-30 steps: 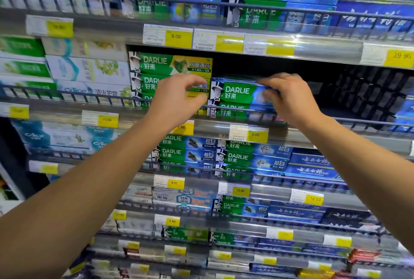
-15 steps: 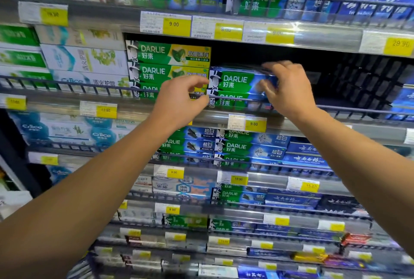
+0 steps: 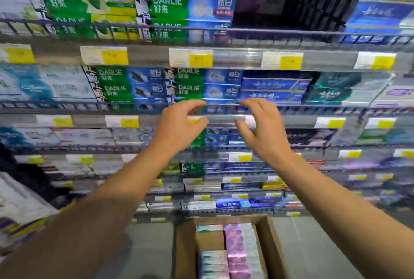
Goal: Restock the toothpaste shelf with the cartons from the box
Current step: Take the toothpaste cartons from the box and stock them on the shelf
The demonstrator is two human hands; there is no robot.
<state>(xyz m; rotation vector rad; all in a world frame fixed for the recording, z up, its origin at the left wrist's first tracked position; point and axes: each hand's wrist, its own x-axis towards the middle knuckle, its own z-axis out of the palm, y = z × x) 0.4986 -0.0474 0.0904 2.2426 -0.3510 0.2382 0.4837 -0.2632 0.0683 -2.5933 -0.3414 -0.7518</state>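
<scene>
A green-and-blue Darlie carton [image 3: 186, 6] lies on top of its stack on the upper shelf, behind the wire rail [image 3: 246, 31]. Well below it, my left hand [image 3: 179, 126] and my right hand [image 3: 261, 128] hang in the air in front of the lower shelves, a gap between them. Both have loosely curled fingers and hold nothing. At the bottom of the view the open cardboard box [image 3: 187, 247] stands on the floor, with pink cartons [image 3: 240, 252] and pale cartons [image 3: 212, 263] inside it.
To the right of the Darlie stack the upper shelf is a dark gap [image 3: 280, 7], then blue cartons [image 3: 380, 7]. Shelves of toothpaste cartons with yellow price tags [image 3: 200, 60] fill the view. Grey floor [image 3: 313, 252] lies right of the box.
Both hands have let go of the Darlie carton on the upper shelf and dropped down away from it. The view has tilted downward, and the box has come into sight.
</scene>
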